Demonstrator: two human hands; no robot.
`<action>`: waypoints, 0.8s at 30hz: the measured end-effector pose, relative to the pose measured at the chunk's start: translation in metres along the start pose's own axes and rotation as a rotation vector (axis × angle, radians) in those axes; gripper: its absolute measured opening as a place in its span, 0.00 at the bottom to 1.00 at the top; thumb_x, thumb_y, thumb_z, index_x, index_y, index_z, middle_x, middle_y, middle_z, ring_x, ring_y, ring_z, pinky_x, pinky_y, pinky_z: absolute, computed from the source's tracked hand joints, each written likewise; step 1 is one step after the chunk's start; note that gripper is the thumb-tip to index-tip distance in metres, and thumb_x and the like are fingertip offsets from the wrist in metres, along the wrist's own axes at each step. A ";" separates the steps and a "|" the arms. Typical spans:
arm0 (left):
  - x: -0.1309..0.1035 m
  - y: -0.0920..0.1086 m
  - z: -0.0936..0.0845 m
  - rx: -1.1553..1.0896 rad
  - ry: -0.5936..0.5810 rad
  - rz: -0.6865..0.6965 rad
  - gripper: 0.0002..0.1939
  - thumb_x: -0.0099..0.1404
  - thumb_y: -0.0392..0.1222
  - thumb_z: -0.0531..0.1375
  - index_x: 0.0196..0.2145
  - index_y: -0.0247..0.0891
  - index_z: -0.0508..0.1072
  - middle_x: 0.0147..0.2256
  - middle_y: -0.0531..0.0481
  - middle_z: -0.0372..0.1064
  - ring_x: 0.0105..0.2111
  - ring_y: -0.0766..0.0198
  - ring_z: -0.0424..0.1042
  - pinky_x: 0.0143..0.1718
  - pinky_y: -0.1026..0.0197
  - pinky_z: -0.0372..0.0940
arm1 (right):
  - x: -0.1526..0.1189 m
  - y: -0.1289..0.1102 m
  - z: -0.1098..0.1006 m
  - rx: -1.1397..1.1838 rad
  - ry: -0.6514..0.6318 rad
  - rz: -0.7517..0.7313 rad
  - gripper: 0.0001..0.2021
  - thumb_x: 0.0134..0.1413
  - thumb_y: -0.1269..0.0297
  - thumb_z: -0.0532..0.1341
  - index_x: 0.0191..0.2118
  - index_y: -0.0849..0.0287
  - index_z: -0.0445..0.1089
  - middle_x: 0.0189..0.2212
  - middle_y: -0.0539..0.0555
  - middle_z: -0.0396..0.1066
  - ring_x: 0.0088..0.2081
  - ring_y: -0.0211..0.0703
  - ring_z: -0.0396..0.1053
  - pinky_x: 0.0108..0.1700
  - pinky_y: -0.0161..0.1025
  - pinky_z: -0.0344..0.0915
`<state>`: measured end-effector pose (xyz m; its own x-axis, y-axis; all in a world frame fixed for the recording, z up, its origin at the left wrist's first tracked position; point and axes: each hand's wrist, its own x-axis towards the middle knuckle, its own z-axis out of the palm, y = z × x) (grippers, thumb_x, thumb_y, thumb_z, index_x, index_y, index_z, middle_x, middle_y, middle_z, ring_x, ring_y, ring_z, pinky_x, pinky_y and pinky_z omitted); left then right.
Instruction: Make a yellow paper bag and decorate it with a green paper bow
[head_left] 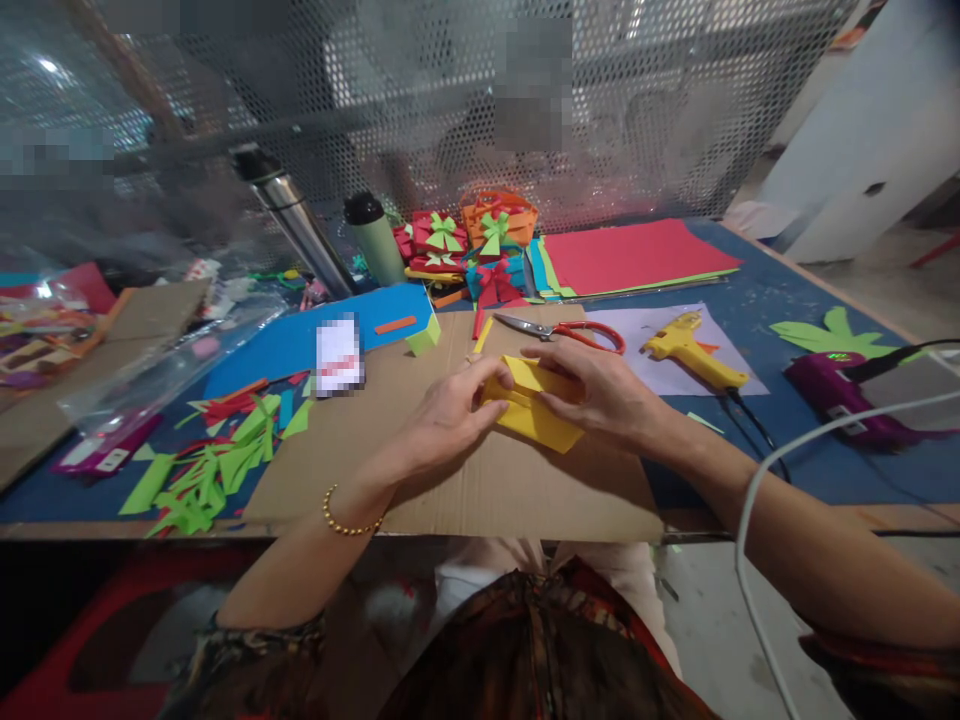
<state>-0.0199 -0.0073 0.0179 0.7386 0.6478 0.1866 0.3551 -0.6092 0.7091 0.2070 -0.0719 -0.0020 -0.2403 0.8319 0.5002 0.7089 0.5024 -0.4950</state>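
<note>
Yellow folded paper (541, 426) | between left hand (450, 412) and right hand (600, 388), neither nearer | long axis: roughly hand to hand | grip: both pinch it, thumbs against fingers

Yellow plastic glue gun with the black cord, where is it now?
In the head view, the yellow plastic glue gun lies on the pale lilac paper sheet, right of the red-handled metal scissors and the person's right hand.
</note>
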 end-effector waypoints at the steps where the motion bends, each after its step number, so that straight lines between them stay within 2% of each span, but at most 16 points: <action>1: 0.001 0.000 0.000 -0.009 0.005 0.002 0.07 0.65 0.35 0.59 0.41 0.41 0.70 0.39 0.52 0.70 0.37 0.61 0.67 0.41 0.57 0.61 | 0.000 0.000 0.001 -0.006 0.005 -0.013 0.20 0.61 0.69 0.63 0.58 0.58 0.72 0.48 0.62 0.79 0.49 0.53 0.78 0.50 0.47 0.76; 5: 0.002 -0.001 0.001 -0.021 0.017 0.011 0.05 0.64 0.33 0.59 0.38 0.41 0.69 0.37 0.52 0.70 0.37 0.61 0.68 0.42 0.56 0.63 | -0.002 0.000 0.003 -0.063 0.022 -0.063 0.20 0.61 0.71 0.62 0.58 0.57 0.72 0.48 0.61 0.79 0.48 0.53 0.78 0.48 0.47 0.76; 11: 0.000 0.000 -0.002 0.102 0.026 0.144 0.04 0.70 0.34 0.57 0.38 0.40 0.71 0.40 0.51 0.71 0.41 0.60 0.69 0.45 0.56 0.63 | -0.003 0.002 0.004 -0.123 0.029 -0.099 0.22 0.59 0.74 0.61 0.59 0.58 0.71 0.44 0.59 0.77 0.43 0.51 0.76 0.43 0.44 0.73; 16: 0.000 0.002 -0.003 0.129 0.025 0.168 0.05 0.71 0.33 0.58 0.37 0.40 0.71 0.39 0.51 0.70 0.40 0.61 0.69 0.44 0.57 0.63 | -0.002 0.001 0.004 -0.126 0.017 -0.115 0.22 0.59 0.74 0.60 0.60 0.59 0.70 0.44 0.60 0.76 0.43 0.51 0.76 0.43 0.44 0.73; 18: 0.000 0.002 -0.004 0.118 0.026 0.156 0.05 0.71 0.32 0.58 0.37 0.40 0.71 0.39 0.52 0.71 0.40 0.61 0.70 0.44 0.57 0.63 | -0.001 -0.002 0.003 -0.120 0.003 -0.113 0.20 0.63 0.71 0.61 0.59 0.59 0.70 0.45 0.61 0.77 0.45 0.52 0.76 0.44 0.46 0.73; 21: -0.001 0.003 -0.004 0.105 0.019 0.130 0.05 0.71 0.32 0.58 0.37 0.40 0.71 0.38 0.52 0.71 0.39 0.61 0.70 0.43 0.58 0.63 | -0.001 -0.008 -0.002 -0.072 -0.017 -0.075 0.17 0.68 0.60 0.61 0.58 0.60 0.73 0.47 0.62 0.78 0.47 0.54 0.76 0.47 0.47 0.73; 24: -0.001 0.005 -0.004 0.109 0.018 0.121 0.05 0.71 0.32 0.59 0.37 0.40 0.71 0.38 0.52 0.72 0.39 0.61 0.71 0.42 0.58 0.63 | 0.001 -0.012 -0.009 -0.027 -0.004 0.030 0.17 0.72 0.57 0.55 0.51 0.60 0.77 0.42 0.60 0.80 0.43 0.51 0.77 0.44 0.44 0.72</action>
<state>-0.0210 -0.0092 0.0233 0.7696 0.5743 0.2791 0.3253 -0.7288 0.6025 0.2038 -0.0797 0.0106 -0.2212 0.8477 0.4821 0.7335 0.4704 -0.4906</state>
